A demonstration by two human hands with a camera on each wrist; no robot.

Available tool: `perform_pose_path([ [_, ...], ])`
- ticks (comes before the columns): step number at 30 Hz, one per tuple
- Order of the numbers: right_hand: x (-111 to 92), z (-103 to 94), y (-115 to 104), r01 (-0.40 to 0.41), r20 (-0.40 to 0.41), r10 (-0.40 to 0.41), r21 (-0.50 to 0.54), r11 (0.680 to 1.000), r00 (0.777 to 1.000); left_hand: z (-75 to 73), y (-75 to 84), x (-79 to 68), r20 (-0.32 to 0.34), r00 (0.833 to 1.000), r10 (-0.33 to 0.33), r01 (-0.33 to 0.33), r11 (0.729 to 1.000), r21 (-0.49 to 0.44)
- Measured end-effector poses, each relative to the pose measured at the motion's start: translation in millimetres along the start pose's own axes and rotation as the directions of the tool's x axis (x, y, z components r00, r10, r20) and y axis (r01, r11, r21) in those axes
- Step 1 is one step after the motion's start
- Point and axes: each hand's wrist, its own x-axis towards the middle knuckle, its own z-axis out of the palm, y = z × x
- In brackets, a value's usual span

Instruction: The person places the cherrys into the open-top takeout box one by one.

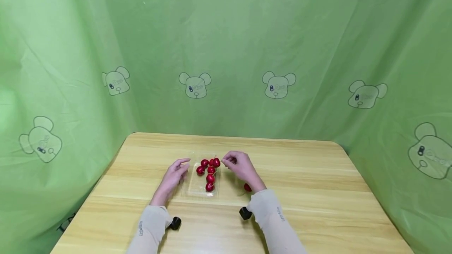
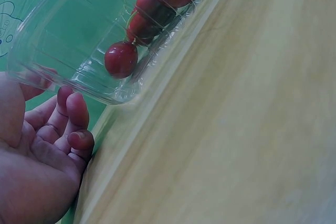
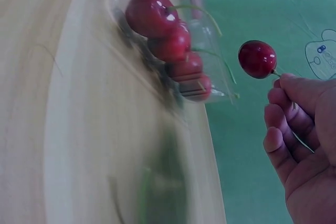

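Observation:
My right hand pinches the stem of a dark red cherry between thumb and index finger, its other fingers curled loosely below. In the head view that cherry overlaps the right far part of a clear plastic box. Several more cherries with green stems lie in the box, mostly in a row along its right side. At the box's left side is my left hand, fingers loosely bent and fingertips right at the rim; nothing shows in its palm.
One loose cherry lies on the wooden table, partly behind my right wrist. A green curtain with bear-head prints hangs around the table's back and sides. Black wrist cameras sit under both sleeves.

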Motion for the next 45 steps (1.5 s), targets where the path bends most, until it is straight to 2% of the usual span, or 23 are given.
perform_pose_path([
  [12,1,17.1,-3,0.017,0.018,-0.017,-0.004,1.0,1.0,-1.1,-0.5,1.1,0.005,1.0,0.008,-0.008,1.0,0.008],
  [23,-1,31.3,-8,0.017,0.012,-0.017,-0.007,1.0,1.0,-3.1,1.7,2.8,0.023,1.0,-0.015,0.015,1.0,0.001],
  [25,-2,33.9,-9,0.017,0.012,-0.017,-0.012,1.0,1.0,-3.8,2.7,3.4,0.029,0.999,-0.029,0.029,1.0,0.007],
  [37,-4,46.7,-7,0.054,-0.011,-0.055,-0.067,0.996,0.998,-0.9,0.5,-0.5,0.006,1.0,-0.012,0.012,1.0,0.013],
  [45,-3,52.1,-9,0.043,-0.008,-0.044,-0.106,0.993,0.999,-0.7,1.7,-0.3,0.014,1.0,-0.009,0.009,1.0,0.001],
])
